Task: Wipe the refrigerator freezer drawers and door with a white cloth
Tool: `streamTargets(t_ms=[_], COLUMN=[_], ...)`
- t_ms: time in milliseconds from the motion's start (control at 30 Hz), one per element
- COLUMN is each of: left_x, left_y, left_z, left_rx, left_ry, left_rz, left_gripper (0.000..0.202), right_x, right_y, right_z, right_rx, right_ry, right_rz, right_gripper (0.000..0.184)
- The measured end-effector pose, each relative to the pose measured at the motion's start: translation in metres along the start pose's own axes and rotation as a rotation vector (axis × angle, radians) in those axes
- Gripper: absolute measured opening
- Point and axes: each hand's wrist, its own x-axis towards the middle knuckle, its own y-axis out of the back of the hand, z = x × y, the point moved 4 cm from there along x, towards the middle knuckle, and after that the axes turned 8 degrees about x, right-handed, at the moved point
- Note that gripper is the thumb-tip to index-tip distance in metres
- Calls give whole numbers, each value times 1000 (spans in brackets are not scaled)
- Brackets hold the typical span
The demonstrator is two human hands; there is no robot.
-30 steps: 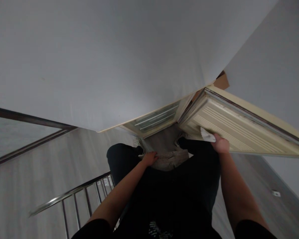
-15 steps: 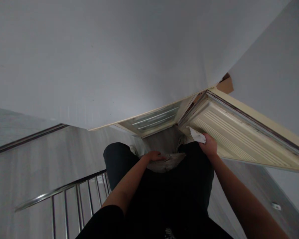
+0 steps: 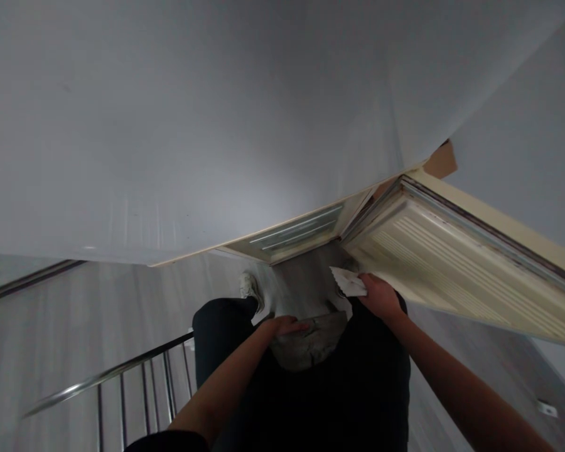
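My right hand (image 3: 380, 295) is closed on a white cloth (image 3: 348, 282), just off the lower left edge of a cream ribbed door panel (image 3: 452, 263) that swings open to the right. My left hand (image 3: 282, 326) lies with fingers stretched on a grey crumpled rag (image 3: 311, 342) held against my dark trousers (image 3: 339, 389). Behind both hands is the cream cabinet opening with its glass shelf (image 3: 296, 232).
A large pale wall surface (image 3: 193, 125) fills the top of the view. A metal rail with bars (image 3: 122, 383) stands at lower left. A light shoe (image 3: 249, 287) rests on grey wood flooring (image 3: 75, 326). A cardboard corner (image 3: 445, 160) shows above the door.
My right hand has slid the white cloth left along the ribbed panel and off its lower edge. My left hand stays on the grey rag. The view has tilted down.
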Motion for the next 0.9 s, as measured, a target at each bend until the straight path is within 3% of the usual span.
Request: streamTargets(t_ms=[133, 200, 300, 400, 567, 633, 700, 800, 900], left_x=[3, 4, -1, -12, -28, -29, -27, -19, -6], left_y=[-44, -64, -85, -97, -108, -98, -71, 1, 79], left_z=[7, 10, 6, -6, -14, -3, 12, 32, 44], left_rx=[4, -11, -57, -137, -337, -465, -616, -832, -962], left_ry=[10, 13, 27, 54, 80, 32, -45, -186, -318], left_rz=[-142, -168, -163, -108, 3, 95, 221, 434, 645], left_gripper=[77, 82, 86, 84, 69, 72, 81, 87, 70], right_x=[3, 9, 14, 8, -6, -1, 13, 48, 87], right_y=[-56, -87, -120, -132, -130, -122, -108, -82, -67], right_z=[-24, -37, -53, -62, -73, -79, -85, -98, -110], right_rx=[120, 218, 283, 332, 363, 394, 445, 582, 831], right_ry=[53, 74, 113, 126, 156, 151, 130, 98, 97], right_rz=[-216, -320, -375, -377, -305, -230, -151, -34, 80], right_gripper=[40, 35, 31, 33, 30, 24, 22, 23, 28])
